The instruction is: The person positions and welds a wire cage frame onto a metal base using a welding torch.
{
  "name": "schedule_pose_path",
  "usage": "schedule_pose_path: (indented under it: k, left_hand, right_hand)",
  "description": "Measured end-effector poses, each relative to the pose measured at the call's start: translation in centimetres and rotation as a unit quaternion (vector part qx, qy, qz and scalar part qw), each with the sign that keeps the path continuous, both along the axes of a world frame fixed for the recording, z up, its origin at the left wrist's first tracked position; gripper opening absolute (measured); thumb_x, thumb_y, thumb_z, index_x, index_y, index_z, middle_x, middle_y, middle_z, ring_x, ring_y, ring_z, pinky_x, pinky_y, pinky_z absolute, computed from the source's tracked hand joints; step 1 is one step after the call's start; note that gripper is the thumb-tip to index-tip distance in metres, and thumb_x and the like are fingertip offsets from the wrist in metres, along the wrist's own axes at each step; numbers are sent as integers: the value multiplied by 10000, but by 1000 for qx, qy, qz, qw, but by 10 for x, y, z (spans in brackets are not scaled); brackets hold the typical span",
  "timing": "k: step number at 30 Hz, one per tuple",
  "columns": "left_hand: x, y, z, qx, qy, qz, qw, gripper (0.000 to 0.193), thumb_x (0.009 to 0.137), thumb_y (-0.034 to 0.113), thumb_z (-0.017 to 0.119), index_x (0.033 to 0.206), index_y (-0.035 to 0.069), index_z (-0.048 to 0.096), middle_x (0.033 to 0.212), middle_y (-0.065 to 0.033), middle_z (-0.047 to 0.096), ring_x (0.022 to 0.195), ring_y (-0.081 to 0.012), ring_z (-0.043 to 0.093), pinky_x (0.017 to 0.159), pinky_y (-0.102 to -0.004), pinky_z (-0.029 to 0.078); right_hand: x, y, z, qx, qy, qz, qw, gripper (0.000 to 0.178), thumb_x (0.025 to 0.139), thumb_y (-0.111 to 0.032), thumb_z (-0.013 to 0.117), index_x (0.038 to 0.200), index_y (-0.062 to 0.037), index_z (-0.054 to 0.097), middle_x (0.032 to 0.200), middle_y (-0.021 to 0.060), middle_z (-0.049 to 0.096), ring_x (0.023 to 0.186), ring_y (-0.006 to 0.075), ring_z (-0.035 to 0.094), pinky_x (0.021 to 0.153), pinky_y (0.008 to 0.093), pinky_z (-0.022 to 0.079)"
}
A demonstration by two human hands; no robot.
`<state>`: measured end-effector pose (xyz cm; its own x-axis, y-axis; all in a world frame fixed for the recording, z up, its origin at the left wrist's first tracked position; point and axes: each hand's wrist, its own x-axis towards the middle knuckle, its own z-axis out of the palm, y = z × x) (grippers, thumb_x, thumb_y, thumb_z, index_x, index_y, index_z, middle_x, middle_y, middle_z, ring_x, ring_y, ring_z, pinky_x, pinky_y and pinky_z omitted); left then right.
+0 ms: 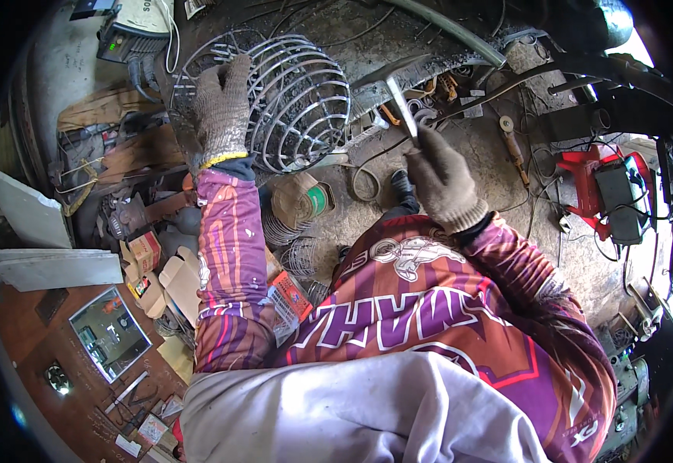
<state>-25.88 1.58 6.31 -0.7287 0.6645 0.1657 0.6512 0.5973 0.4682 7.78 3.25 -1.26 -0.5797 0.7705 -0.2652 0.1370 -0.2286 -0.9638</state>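
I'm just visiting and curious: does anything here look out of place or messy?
Yes. Torn cardboard boxes and scraps lie scattered on the floor left of the wire cage, which the left hand grips; the right hand holds a hammer.

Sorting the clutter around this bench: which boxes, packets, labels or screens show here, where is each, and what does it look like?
Machine display: top left, small green lit panel on a grey unit.
Cardboard box: left, below the wire cage, brown with red print.
Packet: by the left sleeve, flat, red-orange with a white label.
Framed panel: lower left, rectangular, reflective.
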Motion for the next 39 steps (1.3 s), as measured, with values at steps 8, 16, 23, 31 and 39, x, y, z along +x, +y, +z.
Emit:
schedule_pose_path:
  k: [8,16,23,31,39]
  left_hand:
    - [6,-1,7,-17,11,15,1000,647,848,592,694,1113,3,686,1085,-207,695,1026,-339,666,915,-448,498]
    - [1,-2,0,-12,-8,10,1000,658,845,605,690,1106,0,687,1069,-208,698,1001,-329,670,903,-448,501]
    - [-4,-4,-1,0,30,6,1000,642,857,593,683,1106,1,687,1052,-210,702,982,-333,671,892,-445,500]
    - [3,-2,8,-9,15,17,1000,637,860,596,676,1090,2,685,1050,-214,698,979,-344,670,877,-448,502]
    - [1,1,6,-26,0,12,1000,674,867,620,644,1157,12,670,1105,-204,689,1028,-317,649,926,-430,477]
  right_hand:
    - [-1,3,22,64,39,-33,997,403,994,-95,529,1382,13,500,807,36,587,705,72,538,625,247,454]
    - [-5,-1,12,17,-34,-14,999,394,994,-113,549,1363,15,502,928,106,647,837,165,620,746,313,502]
    - [-9,-3,-10,62,-28,14,998,399,987,-141,565,1359,-3,513,911,98,654,825,162,615,753,314,503]
    - [-11,-8,-4,96,-10,30,995,412,998,-141,564,1368,28,497,1053,126,660,955,196,635,836,318,510]
    - [-11,-11,-33,286,5,1,958,364,970,-91,579,1317,11,538,884,126,657,746,178,643,659,321,518]
